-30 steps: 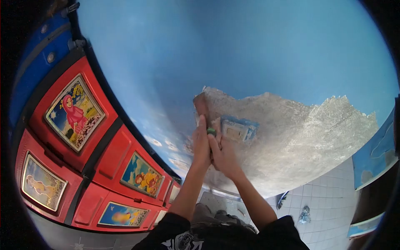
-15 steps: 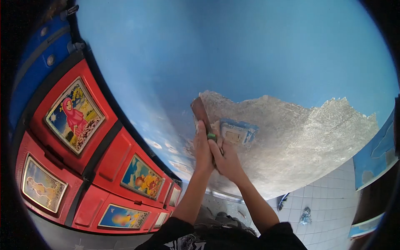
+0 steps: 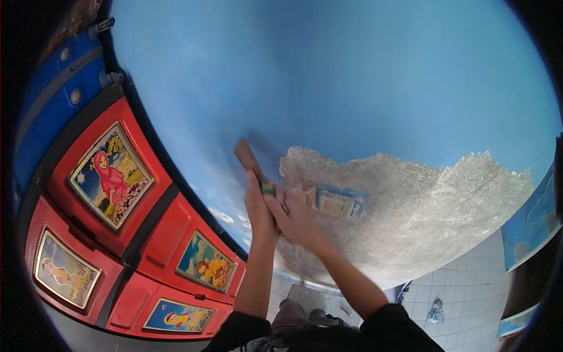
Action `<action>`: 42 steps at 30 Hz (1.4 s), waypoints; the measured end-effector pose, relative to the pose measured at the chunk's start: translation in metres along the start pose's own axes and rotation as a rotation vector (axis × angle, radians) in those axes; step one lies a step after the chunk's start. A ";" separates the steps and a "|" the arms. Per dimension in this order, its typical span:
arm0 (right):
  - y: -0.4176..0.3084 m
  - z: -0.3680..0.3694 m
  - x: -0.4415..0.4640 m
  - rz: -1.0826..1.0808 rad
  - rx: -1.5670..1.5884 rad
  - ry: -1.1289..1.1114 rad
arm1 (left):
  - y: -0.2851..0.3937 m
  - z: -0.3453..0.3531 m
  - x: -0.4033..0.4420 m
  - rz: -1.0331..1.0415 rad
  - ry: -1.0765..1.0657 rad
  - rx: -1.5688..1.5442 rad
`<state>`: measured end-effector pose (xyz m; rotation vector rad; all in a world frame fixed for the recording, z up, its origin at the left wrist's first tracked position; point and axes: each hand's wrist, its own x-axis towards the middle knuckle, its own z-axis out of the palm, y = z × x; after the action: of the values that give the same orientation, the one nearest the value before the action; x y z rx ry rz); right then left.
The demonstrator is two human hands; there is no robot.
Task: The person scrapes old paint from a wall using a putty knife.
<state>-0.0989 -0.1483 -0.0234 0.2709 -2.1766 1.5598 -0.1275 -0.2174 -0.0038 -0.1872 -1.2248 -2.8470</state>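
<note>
Both my hands are on a scraper (image 3: 247,156) with a flat brown blade and a bit of green at its handle. My left hand (image 3: 259,206) is closed along its left side, the index finger stretched up toward the blade. My right hand (image 3: 293,216), somewhat blurred, wraps round the handle from the right. The blade points up and left, over the blue painted wall (image 3: 328,82), left of the bare grey patch (image 3: 410,211). Its shadow falls on the paint beside it; whether the tip touches the wall, I cannot tell.
A wall socket or switch plate (image 3: 339,205) with a blue-smeared frame sits in the bare patch. Red drawers (image 3: 164,229) with picture panels stand close on the left. Below are white floor tiles (image 3: 463,287) with a shiny crumpled item (image 3: 436,311).
The scraper and both hands have moved left, from the edge of the bare patch to over the blue paint. The view has shifted slightly, so the wall and drawers appear lower.
</note>
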 end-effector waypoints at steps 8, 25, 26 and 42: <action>0.065 0.004 -0.132 0.624 0.756 0.045 | -0.065 -0.065 -0.083 -0.328 -0.214 0.386; 0.030 -0.009 -0.094 0.193 0.373 0.331 | -0.050 -0.019 -0.075 -0.062 -0.273 0.567; 0.033 -0.009 -0.107 0.251 0.385 0.344 | -0.058 -0.022 -0.081 -0.122 -0.256 0.529; 0.022 -0.036 -0.085 0.361 0.248 0.361 | -0.050 0.011 -0.055 -0.143 -0.301 0.416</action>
<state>-0.0245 -0.1150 -0.0717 -0.3268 -1.8193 1.9036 -0.0755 -0.1753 -0.0390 -0.5452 -1.9255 -2.6602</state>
